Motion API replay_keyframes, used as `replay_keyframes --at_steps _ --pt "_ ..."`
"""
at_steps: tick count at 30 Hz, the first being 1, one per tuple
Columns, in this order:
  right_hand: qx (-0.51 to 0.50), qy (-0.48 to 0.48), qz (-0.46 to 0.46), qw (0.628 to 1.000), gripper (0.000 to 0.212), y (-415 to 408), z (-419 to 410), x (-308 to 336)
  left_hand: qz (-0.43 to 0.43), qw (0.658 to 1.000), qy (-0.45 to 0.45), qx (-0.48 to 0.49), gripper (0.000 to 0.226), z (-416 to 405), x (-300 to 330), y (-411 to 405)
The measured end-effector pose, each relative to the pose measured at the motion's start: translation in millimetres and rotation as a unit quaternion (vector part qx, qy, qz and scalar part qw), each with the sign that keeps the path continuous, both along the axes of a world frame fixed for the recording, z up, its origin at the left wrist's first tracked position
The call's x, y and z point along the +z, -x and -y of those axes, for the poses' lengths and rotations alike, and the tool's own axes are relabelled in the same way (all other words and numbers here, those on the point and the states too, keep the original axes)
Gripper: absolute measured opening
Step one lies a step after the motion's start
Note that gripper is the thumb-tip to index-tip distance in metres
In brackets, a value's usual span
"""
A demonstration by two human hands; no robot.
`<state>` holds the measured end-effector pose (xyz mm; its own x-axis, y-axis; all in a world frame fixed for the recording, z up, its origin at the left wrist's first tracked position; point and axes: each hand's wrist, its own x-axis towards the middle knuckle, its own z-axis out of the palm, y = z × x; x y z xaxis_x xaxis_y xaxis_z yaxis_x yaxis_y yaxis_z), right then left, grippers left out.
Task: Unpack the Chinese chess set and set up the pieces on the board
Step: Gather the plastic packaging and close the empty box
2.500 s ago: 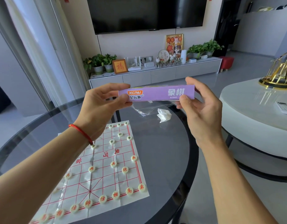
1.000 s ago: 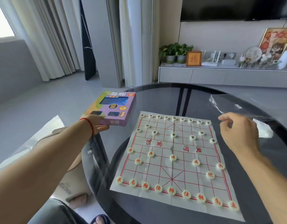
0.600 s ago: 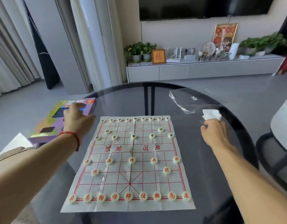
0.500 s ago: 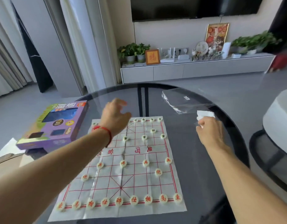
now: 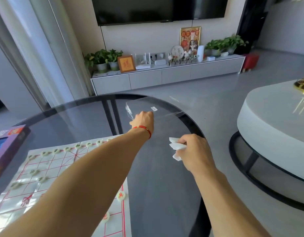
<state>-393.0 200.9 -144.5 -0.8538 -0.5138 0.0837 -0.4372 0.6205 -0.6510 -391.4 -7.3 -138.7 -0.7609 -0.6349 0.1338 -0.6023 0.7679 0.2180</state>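
Glossy dark glass table [image 5: 89, 120], clear crinkled plastic bag [image 5: 165, 106], white paper wad [image 5: 176, 146].

Box [image 5: 5, 147] left of board [image 5: 50, 177] — both on table [image 5: 158, 177]

**Figure: Arms and hands as seen from the head camera**

Both forearms are shown bare, with no sleeves in view. A thin red cord bracelet [image 5: 144, 130], marked by a small gold-coloured bead, is worn at the wrist of the left hand [image 5: 143, 119]. The right hand [image 5: 193, 151] is shown unadorned
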Motion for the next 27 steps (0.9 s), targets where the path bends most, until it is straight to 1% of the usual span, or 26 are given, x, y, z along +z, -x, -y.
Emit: replay_keyframes --at_steps 1,3,5,7,9,12,14,15,18,19,20,21,22,24,25,27 --pt "0.005 0.007 0.009 1.000 0.021 1.0 -1.2 0.7 -0.012 1.000 0.014 0.011 0.020 1.6 -0.7 -0.4" --pt "0.009 0.023 0.032 0.999 0.019 2.1 -5.5 2.7 -0.060 0.998 0.005 0.030 0.030 2.1 -0.6 -5.2" --pt "-0.010 0.086 0.052 0.995 0.023 3.9 -8.9 4.4 -0.112 0.992 -0.025 0.047 0.033 1.8 -0.6 -13.1" --pt "-0.068 0.175 0.056 0.981 0.025 4.9 -12.2 10.5 -0.156 0.985 -0.053 0.045 0.035 -3.5 -0.3 -25.7" --pt "-0.125 0.248 0.053 0.959 0.018 6.3 -14.9 18.7 -0.198 0.977 -0.072 0.030 0.033 -12.8 1.0 -44.2" --pt "-0.151 0.325 0.108 0.927 0.015 1.6 -14.9 28.5 -0.260 0.959 -0.109 -0.005 0.025 -36.4 9.8 -77.6" --pt "-0.142 0.330 0.133 0.924 0.015 -8.2 -9.6 31.6 -0.284 0.951 -0.121 -0.032 0.025 -52.7 16.1 -99.0" --pt "-0.128 0.314 0.147 0.929 0.018 -12.7 -6.3 31.4 -0.292 0.947 -0.124 -0.044 0.024 -60.1 17.8 -108.7" --pt "-0.058 0.243 0.196 0.948 0.044 -20.2 -0.1 26.2 -0.294 0.945 -0.129 -0.066 0.021 -73.5 15.5 -132.9" --pt "-0.056 0.228 0.196 0.952 0.050 -19.5 -1.6 24.2 -0.289 0.945 -0.132 -0.074 0.022 -75.2 13.7 -138.3" --pt "-0.074 0.231 0.193 0.951 0.051 -17.6 -5.1 23.8 -0.279 0.947 -0.133 -0.083 0.024 -76.6 13.5 -142.9" --pt "-0.108 0.254 0.193 0.942 0.048 -15.2 -10.6 24.9 -0.268 0.950 -0.131 -0.094 0.025 -77.1 12.9 -145.9" --pt "-0.147 0.294 0.198 0.924 0.043 -13.2 -17.1 25.5 -0.255 0.952 -0.130 -0.110 0.026 -78.6 13.6 -148.2" --pt "-0.241 0.369 0.204 0.874 0.035 -11.3 -30.4 29.7 -0.232 0.952 -0.135 -0.144 0.026 -83.1 16.8 -149.7" --pt "-0.289 0.384 0.196 0.855 0.034 -10.4 -36.9 31.2 -0.226 0.952 -0.143 -0.149 0.027 -85.5 17.8 -149.1" --pt "-0.363 0.389 0.173 0.829 0.039 -7.6 -49.6 33.1 -0.236 0.951 -0.153 -0.127 0.038 -89.3 21.4 -144.5"
